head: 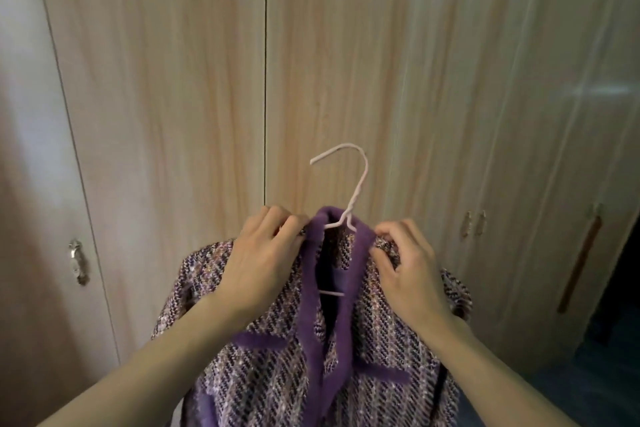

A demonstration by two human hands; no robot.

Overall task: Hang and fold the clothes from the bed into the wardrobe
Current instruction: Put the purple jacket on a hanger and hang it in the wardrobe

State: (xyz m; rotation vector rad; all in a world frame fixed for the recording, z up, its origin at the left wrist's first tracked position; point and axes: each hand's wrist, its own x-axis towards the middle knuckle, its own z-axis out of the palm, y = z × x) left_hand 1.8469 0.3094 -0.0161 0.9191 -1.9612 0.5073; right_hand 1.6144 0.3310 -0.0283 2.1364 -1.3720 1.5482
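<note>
Before the closed wardrobe doors point(166, 107), a purple tweed jacket point(277, 378) is held up on a pink wire hanger point(359, 189), whose hook point(341, 148) stands upright between the hands. The shoulder edges are pinched beside the collar point(313, 253) by the left hand point(263, 260) and right hand point(407, 270), set apart.

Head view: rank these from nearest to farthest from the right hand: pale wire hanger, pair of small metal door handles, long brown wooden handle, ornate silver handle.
1. Pale wire hanger, just left of the right hand, inside the purple tweed jacket collar.
2. Pair of small metal door handles, on the wardrobe to its right.
3. Long brown wooden handle, far right.
4. Ornate silver handle, far left door.
</note>
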